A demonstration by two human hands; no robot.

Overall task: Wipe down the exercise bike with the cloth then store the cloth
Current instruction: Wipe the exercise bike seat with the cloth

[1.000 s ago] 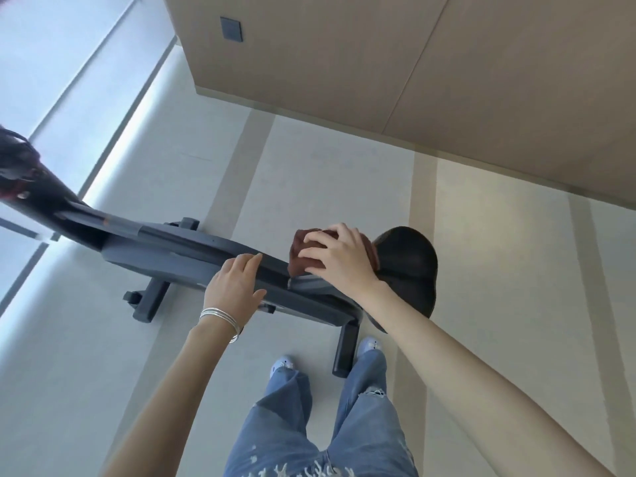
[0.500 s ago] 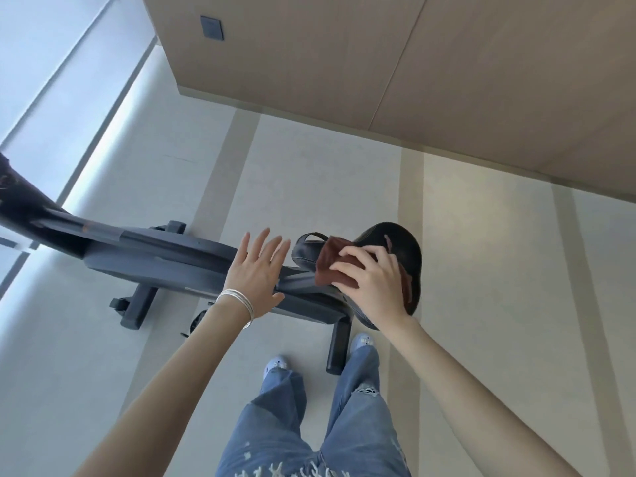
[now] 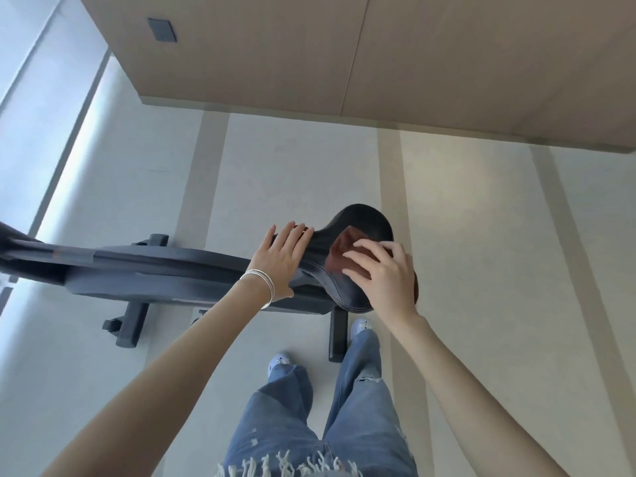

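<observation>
My right hand (image 3: 382, 277) presses the reddish-brown cloth (image 3: 339, 253) onto the black saddle (image 3: 361, 223) of the exercise bike (image 3: 165, 270), fingers curled over it. My left hand (image 3: 280, 261) lies flat and open on the saddle's narrow front end. I see jeans (image 3: 323, 425) below.

Bright daylight floods in from the left, edges bend with wide-angle distortion, slight softness overall.
</observation>
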